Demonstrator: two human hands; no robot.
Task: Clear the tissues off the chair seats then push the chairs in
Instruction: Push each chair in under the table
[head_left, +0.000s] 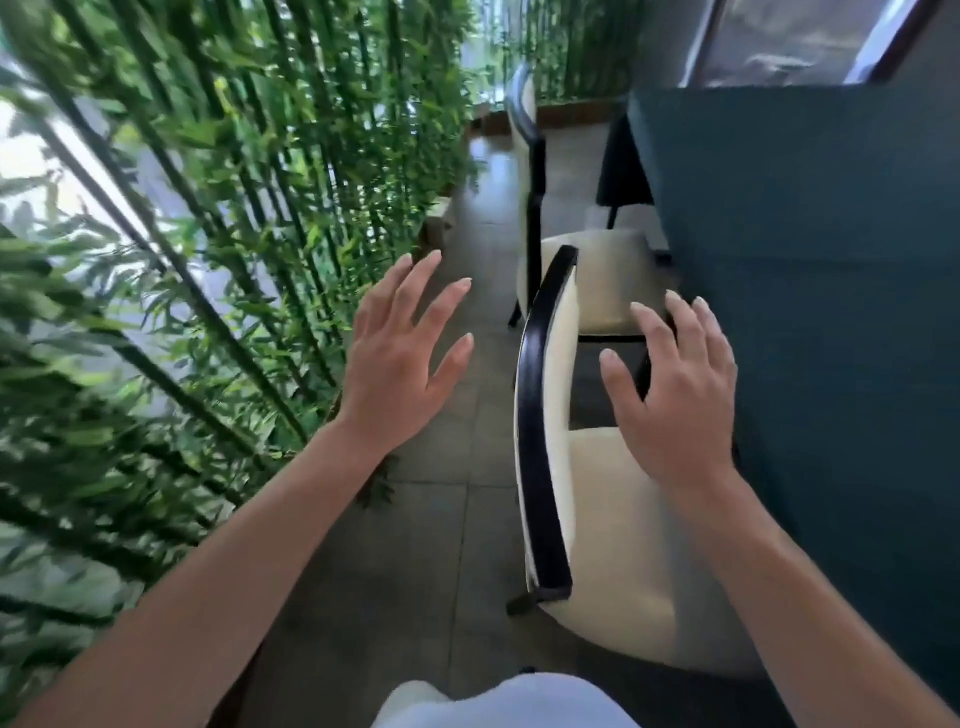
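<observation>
A bamboo screen (218, 218) fills the space left of both hands, its stalks leaning across the view. The left hand (400, 358) hangs in the air over the tiled floor (467, 467), fingers spread and nearly straight, holding nothing. To its right, just beside it, runs the black curved backrest of the near chair (540, 415), which stands at the edge of the table (831, 312).

The right hand (675, 400) hovers on the far side of that backrest, above the cream seat, fingers fanned and loosely bent, empty too. Whether it touches the seat cannot be told. The seat below and behind this hand shows cream padding only; no tissue can be made out on the part in view, and the hand covers some of it.

Beyond the fingertips of the right hand stands the far chair (597, 280), its cream seat partly under the table and its dark back rising ahead. The table, covered in dark teal cloth, lies right of the right hand, close beside it. A window frame (883, 41) shows beyond the table.
</observation>
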